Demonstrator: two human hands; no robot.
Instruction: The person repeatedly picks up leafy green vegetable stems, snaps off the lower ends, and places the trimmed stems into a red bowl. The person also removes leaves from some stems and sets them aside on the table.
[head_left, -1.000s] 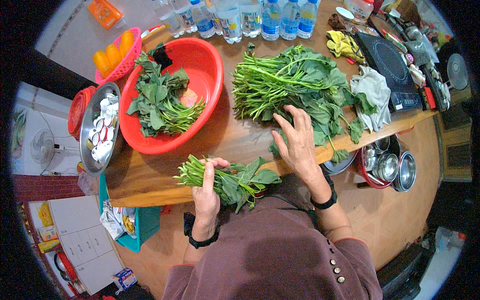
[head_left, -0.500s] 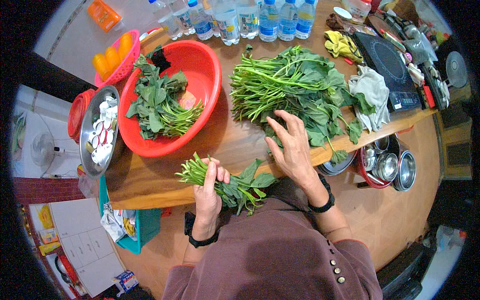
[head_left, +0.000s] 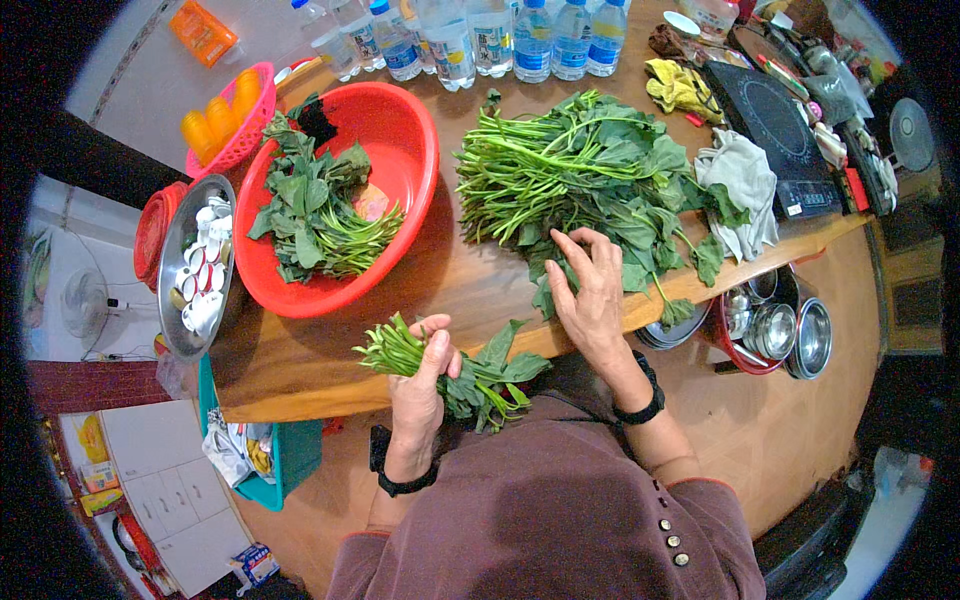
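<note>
My left hand (head_left: 418, 385) is closed round a small bunch of leafy green stems (head_left: 490, 372), held at the table's near edge. The cut stem ends point left and the leaves hang to the right. A large heap of the same greens (head_left: 545, 165) lies on the wooden table, its stems to the left and leaves to the right. At the heap's near edge my right hand (head_left: 592, 295) reaches over the lower leaves, fingers bent and thumb apart, with nothing visibly held. More greens (head_left: 310, 205) lie in a red plastic basin (head_left: 408, 140) on the left.
A metal bowl of small white and red pieces (head_left: 178, 300) and a pink basket with orange cups (head_left: 262, 100) stand left. Water bottles (head_left: 533, 45) line the back. A grey cloth (head_left: 738, 190) and an induction cooker (head_left: 775, 125) sit right, above metal bowls (head_left: 772, 330).
My right hand has lowered slightly, its fingers bending more toward the leaves at the heap's near edge. The left hand keeps its bunch almost in place, the thumb shifting a little.
</note>
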